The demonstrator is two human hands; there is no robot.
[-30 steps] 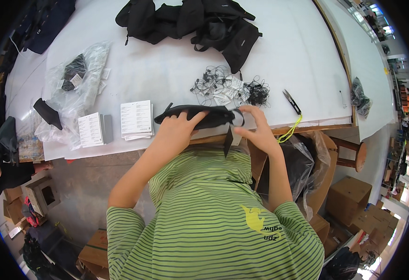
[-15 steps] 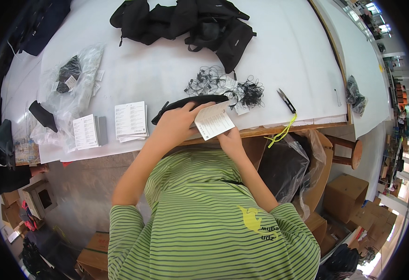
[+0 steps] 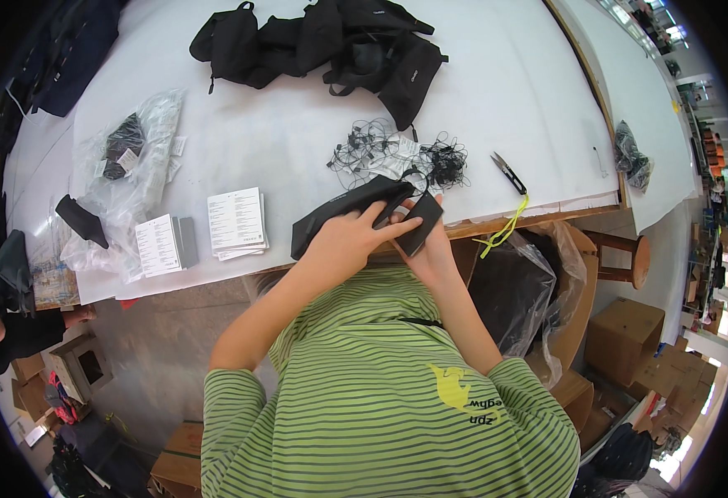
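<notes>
A small black pouch (image 3: 318, 217) lies tilted at the table's front edge, its far side raised. My left hand (image 3: 347, 241) is closed on its near edge, fingertips reaching to a black folded hang tag (image 3: 420, 222). From below and to the right, my right hand (image 3: 434, 253) grips that tag, some of its fingers hidden behind it. A thin black loop shows at the tag's upper end, near the pouch's right tip. Just beyond lies a tangle of black strings (image 3: 443, 163) with small white labels among them.
White hang-tag stacks (image 3: 238, 220) stand left of my hands. Farther left are clear plastic bags (image 3: 152, 133) and a small black pouch (image 3: 80, 220). Black bags (image 3: 314, 41) lie at the back. Thread snips (image 3: 509, 173) with a yellow cord rest right, above a plastic-lined carton (image 3: 576, 290).
The hang tag, held open with its white printed inside showing, is now folded with its black side up. My left hand has shifted right and nearer, and the pouch has turned and tilted.
</notes>
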